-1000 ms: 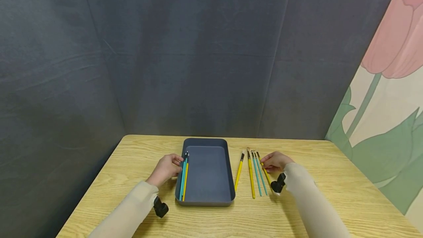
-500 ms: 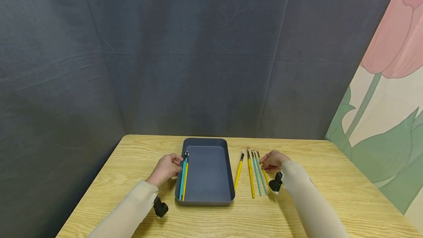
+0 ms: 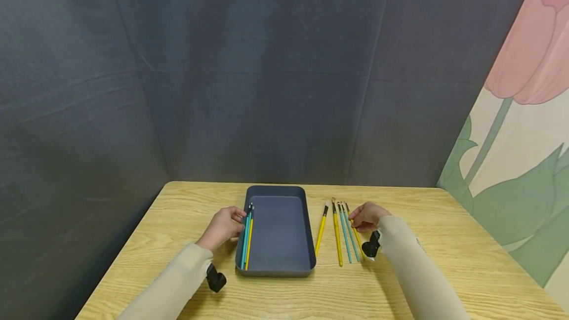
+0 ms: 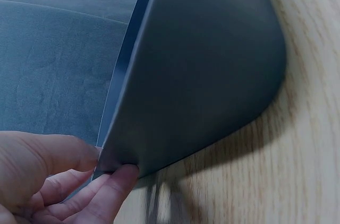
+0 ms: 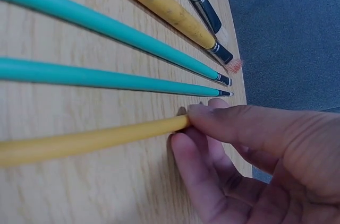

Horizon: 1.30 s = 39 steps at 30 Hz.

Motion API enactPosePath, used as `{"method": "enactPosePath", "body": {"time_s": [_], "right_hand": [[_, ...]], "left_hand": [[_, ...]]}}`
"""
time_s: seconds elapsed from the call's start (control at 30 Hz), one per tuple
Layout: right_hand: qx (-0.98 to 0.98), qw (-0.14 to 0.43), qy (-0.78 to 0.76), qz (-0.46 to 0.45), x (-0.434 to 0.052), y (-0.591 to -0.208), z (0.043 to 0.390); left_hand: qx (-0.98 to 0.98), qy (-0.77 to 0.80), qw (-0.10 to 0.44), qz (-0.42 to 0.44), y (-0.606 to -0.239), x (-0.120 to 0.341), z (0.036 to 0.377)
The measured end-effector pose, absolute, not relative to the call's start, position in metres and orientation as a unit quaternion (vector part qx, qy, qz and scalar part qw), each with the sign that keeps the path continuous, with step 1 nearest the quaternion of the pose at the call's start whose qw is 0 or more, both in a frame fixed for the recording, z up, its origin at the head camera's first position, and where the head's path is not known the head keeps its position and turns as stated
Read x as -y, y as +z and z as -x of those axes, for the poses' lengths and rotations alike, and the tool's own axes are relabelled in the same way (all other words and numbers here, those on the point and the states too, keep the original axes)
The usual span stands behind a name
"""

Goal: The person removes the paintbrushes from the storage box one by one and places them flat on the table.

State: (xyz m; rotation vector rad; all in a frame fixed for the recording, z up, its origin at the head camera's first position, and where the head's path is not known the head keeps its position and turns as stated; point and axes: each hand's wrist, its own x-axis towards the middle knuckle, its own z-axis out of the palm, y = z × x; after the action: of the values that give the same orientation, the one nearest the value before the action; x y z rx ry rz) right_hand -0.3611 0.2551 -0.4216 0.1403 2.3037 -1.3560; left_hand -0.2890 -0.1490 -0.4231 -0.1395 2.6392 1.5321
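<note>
My left hand (image 3: 224,226) pinches the left wall of a dark grey tray (image 3: 284,241), with thumb and fingers at the rim in the left wrist view. Inside the tray, several turquoise and yellow paintbrushes (image 3: 250,243) lie along that wall. My right hand (image 3: 368,216) pinches a thin yellow paintbrush (image 5: 95,141) near its bristle end, thumb on one side and fingers on the other; the fingers hide its tip. Left of it on the table lie two turquoise paintbrushes (image 5: 111,32), a thick yellow paintbrush (image 5: 164,6) and another yellow paintbrush (image 3: 321,231).
The wooden table (image 3: 426,251) carries everything. A dark cloth (image 3: 284,73) hangs behind its back edge and along the left side. To the right stands a wall (image 3: 524,162) with a painted tulip.
Over the last second my right hand has shifted slightly left, and the thin yellow paintbrush came with it, closer to the turquoise ones. My left hand and the tray have stayed put.
</note>
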Motion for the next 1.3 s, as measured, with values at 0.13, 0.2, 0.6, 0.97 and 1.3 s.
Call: {"method": "enactPosePath", "body": {"time_s": [0.13, 0.2, 0.6, 0.97, 1.3], "right_hand": [[-0.837, 0.229, -0.494, -0.056, -0.2552, -0.4236, 0.3616], [-0.838, 0.228, -0.492, -0.054, -0.2553, -0.4242, 0.3615], [-0.839, 0.226, -0.493, -0.052, -0.2538, -0.4212, 0.3573], [-0.839, 0.225, -0.493, -0.051, -0.2544, -0.4201, 0.3560], [-0.838, 0.235, -0.491, -0.040, -0.2568, -0.4185, 0.3598]], "left_hand": [[-0.863, 0.501, 0.045, 0.046, -0.4238, 0.1486, 0.2887], [-0.864, 0.500, 0.045, 0.045, -0.4238, 0.1484, 0.2882], [-0.864, 0.500, 0.044, 0.042, -0.4235, 0.1491, 0.2862], [-0.861, 0.506, 0.037, 0.037, -0.4251, 0.1490, 0.2880], [-0.863, 0.503, 0.041, 0.041, -0.4242, 0.1495, 0.2877]]}}
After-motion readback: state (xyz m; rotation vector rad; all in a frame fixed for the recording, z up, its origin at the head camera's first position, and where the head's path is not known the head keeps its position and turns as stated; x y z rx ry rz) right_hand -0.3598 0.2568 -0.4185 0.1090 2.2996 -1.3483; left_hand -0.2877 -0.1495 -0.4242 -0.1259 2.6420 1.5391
